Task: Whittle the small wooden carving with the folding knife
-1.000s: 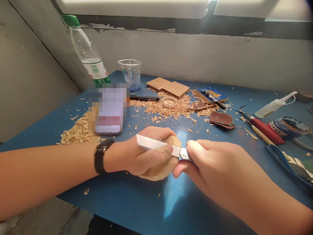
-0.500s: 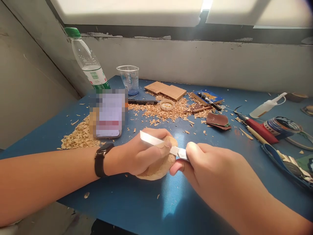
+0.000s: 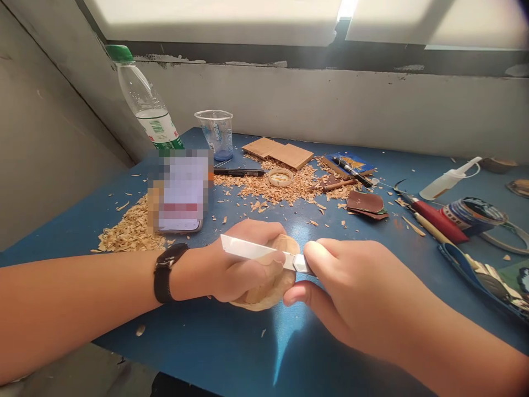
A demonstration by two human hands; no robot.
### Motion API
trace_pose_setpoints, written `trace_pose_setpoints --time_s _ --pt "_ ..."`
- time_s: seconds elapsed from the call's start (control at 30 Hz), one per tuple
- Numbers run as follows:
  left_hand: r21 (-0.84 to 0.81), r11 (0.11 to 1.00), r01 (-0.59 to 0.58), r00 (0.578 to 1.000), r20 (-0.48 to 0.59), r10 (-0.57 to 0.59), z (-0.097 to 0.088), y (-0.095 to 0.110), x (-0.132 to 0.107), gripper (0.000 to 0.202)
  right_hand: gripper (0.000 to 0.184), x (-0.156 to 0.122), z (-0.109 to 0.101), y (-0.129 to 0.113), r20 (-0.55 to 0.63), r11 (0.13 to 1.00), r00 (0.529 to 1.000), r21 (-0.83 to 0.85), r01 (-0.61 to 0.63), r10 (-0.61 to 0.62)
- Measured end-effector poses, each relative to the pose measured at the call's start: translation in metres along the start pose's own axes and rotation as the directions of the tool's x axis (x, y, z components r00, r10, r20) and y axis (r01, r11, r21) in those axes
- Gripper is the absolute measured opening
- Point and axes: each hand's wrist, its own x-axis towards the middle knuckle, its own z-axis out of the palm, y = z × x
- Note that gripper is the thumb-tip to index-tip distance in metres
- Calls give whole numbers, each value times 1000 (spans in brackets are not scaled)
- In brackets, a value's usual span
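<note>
My left hand (image 3: 237, 267), with a black watch on its wrist, is wrapped round a rounded piece of pale wood (image 3: 273, 286) that rests on the blue table (image 3: 248, 353). My right hand (image 3: 351, 292) is closed on the handle of a knife. Its long shiny blade (image 3: 252, 251) lies across the top of the wood and over my left fingers, pointing left. The handle is hidden inside my fist.
Wood shavings (image 3: 132, 229) lie in heaps at left and centre. A phone (image 3: 182, 190), plastic bottle (image 3: 144, 102), clear cup (image 3: 217, 132), flat wood blocks (image 3: 279, 151) and a black pen (image 3: 237, 172) stand behind. Sandpaper (image 3: 366, 204), a red-handled tool (image 3: 436, 218) and a squeeze bottle (image 3: 448, 179) lie right.
The blade has slid to the left across the wood, and both hands have shifted slightly left and down. The grip on wood and knife is unchanged.
</note>
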Motion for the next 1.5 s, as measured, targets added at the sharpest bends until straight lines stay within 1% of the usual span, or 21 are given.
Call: trace_pose_setpoints --time_s 0.07,0.13,0.2,0.27,0.33,0.4,0.47,0.5,0.57,0.67,0.77,0.87,1.0,1.07,1.17,1.27,1.33,1.4,1.47,1.5 --pt "-57 998 9 1000 -11 -9 1 2 0 51 48 0 3 0 -62 999 998 -47 -27 24" --pt "-70 997 10 999 -34 -13 1 5 1 48 57 0 6 2 -112 993 993 -104 -53 41" --pt "-51 999 -9 999 -46 6 1 10 2 46 67 1 6 3 -138 986 989 -152 -73 52" --pt "-44 999 -16 999 -49 14 1 12 3 45 71 1 4 3 -147 983 987 -165 -83 59" --pt "-46 999 -4 999 -45 2 0 11 3 45 67 1 0 0 -106 990 993 -120 -71 59" --pt "-38 999 6 999 -50 -7 0 8 1 52 57 1 -5 -4 -1 998 998 -36 -58 58" --pt "-6 1000 15 998 -54 -15 0 6 0 62 47 1 -10 -9 114 997 992 40 -61 56" --pt "9 1000 21 998 -55 -21 0 5 0 66 44 1 -12 -10 152 996 987 63 -66 56" --pt "23 999 24 998 -52 -23 1 3 0 68 43 0 -12 -11 162 995 985 73 -72 59" --pt "-20 1000 -17 999 -43 17 2 1 0 63 47 -3 -9 -10 66 996 994 26 -86 85" --pt "-103 993 -56 998 -33 53 2 -2 0 54 45 -6 -3 -10 -30 993 993 -28 -114 113" --pt "-141 989 -42 999 -26 39 2 -2 0 49 45 -8 3 -11 -82 987 986 -61 -147 142" --pt "-101 995 -6 1000 -28 3 1 1 0 49 54 -9 8 -14 -175 976 973 -129 -177 153" --pt "-95 995 -1 999 -33 -3 1 4 1 49 54 -10 9 -16 -201 968 969 -171 -181 145" --pt "-126 992 10 1000 -28 -14 2 8 2 45 46 -11 9 -20 -227 952 963 -232 -199 146" --pt "-130 990 53 998 -39 -58 3 11 2 44 40 -12 8 -23 -236 941 963 -276 -198 133" --pt "-108 991 82 994 -57 -89 4 11 2 44 40 -11 7 -23 -220 937 966 -288 -200 138" --pt "-70 994 86 993 -71 -91 3 11 2 45 44 -9 4 -21 -179 945 971 -258 -200 157" --pt "-37 999 40 996 -73 -42 2 10 3 46 48 -5 -1 -17 -84 969 984 -182 -168 155" --pt "-27 1000 12 998 -66 -14 2 10 3 46 46 -3 -4 -16 9 982 990 -131 -136 139"
